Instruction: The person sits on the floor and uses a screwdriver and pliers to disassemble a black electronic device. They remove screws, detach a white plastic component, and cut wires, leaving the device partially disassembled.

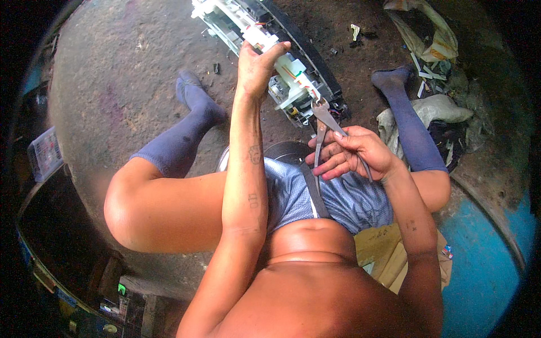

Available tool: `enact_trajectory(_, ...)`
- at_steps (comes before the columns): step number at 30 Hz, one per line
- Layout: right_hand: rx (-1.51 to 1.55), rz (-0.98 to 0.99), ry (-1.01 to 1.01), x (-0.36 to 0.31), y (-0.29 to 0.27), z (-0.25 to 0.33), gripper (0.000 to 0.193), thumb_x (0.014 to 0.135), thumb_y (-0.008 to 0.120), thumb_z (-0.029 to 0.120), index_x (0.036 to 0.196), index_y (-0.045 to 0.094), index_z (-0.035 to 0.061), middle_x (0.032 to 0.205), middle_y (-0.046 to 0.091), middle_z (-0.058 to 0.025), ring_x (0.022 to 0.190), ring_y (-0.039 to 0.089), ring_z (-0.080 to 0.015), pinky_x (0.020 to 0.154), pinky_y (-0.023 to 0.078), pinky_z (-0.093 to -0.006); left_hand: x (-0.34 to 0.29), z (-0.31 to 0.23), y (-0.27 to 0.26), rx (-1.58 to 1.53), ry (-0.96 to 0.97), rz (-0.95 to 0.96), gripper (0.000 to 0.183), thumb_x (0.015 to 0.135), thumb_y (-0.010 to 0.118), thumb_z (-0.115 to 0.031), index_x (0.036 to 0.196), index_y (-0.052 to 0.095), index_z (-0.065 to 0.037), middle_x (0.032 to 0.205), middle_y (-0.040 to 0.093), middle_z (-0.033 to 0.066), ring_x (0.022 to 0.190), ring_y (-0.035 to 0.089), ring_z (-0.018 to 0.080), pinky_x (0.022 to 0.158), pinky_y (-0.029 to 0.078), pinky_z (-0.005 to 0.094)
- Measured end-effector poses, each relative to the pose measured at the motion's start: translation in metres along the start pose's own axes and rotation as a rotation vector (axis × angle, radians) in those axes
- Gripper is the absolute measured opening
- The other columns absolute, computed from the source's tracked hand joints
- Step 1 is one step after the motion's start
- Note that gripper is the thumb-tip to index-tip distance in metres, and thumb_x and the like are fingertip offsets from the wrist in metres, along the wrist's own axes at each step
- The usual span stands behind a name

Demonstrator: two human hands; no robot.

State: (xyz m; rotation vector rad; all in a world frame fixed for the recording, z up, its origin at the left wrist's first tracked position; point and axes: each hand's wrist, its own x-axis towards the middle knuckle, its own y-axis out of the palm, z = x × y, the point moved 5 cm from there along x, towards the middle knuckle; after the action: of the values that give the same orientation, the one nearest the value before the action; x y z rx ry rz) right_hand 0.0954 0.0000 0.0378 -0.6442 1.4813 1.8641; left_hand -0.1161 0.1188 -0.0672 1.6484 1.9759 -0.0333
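Note:
My left hand (pixel 256 70) is closed on a long white and black plastic assembly (pixel 290 73), which looks like the inside of a printer or similar machine. Thin coloured wires run along its white frame. In my right hand (pixel 363 151) is a pair of metal pliers (pixel 322 115), its handles spread apart. The right thumb lies by one handle, while the other fingers reach toward the second. The pliers' jaws are at the near end of the assembly, by a white piece and wires; whether they grip anything is too small to tell.
My socked feet rest either side of the assembly on dark, dirty ground (pixel 146 67). A small black scrap (pixel 216 68) and a pale plastic bit (pixel 354 31) lie there. At right are crumpled plastic sacks (pixel 431 110) and white strips. Cardboard (pixel 389 256) sits by my right hip.

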Motion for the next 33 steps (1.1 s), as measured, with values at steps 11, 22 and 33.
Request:
enact_trajectory(11, 0.168, 0.027, 0.000, 0.007, -0.004, -0.006, 0.056, 0.109, 0.037, 0.036, 0.141, 0.046, -0.0091, 0.127, 0.063, -0.0284, 0.092, 0.067, -0.0247, 0.081, 0.057, -0.0355, -0.003, -0.005, 0.010, -0.006, 0.094, -0.021, 0.056, 0.080, 0.086, -0.023, 0.121, 0.054, -0.003, 0.096, 0.065, 0.0038, 0.083, 0.065, 0.0142, 0.068, 0.054, 0.0307)
enact_trajectory(22, 0.354, 0.101, 0.115, 0.016, 0.012, -0.006, 0.042, 0.106, 0.042, 0.046, 0.111, 0.055, 0.0062, 0.105, 0.060, -0.0116, 0.109, 0.059, -0.0340, 0.111, 0.039, -0.0591, 0.001, 0.001, 0.010, -0.025, 0.105, -0.072, 0.056, 0.074, 0.089, -0.016, 0.115, 0.055, 0.000, 0.097, 0.068, 0.0071, 0.085, 0.067, 0.0155, 0.077, 0.058, 0.0336)
enact_trajectory(33, 0.011, -0.393, 0.208, 0.017, 0.006, -0.011, 0.043, 0.105, 0.048, 0.053, 0.081, 0.043, 0.0171, 0.063, 0.031, 0.0066, 0.054, 0.030, -0.0080, 0.053, 0.034, -0.0277, 0.000, 0.000, 0.015, -0.011, 0.155, -0.104, 0.054, 0.077, 0.088, -0.017, 0.117, 0.056, -0.002, 0.098, 0.069, 0.0049, 0.088, 0.066, 0.0152, 0.079, 0.056, 0.0333)
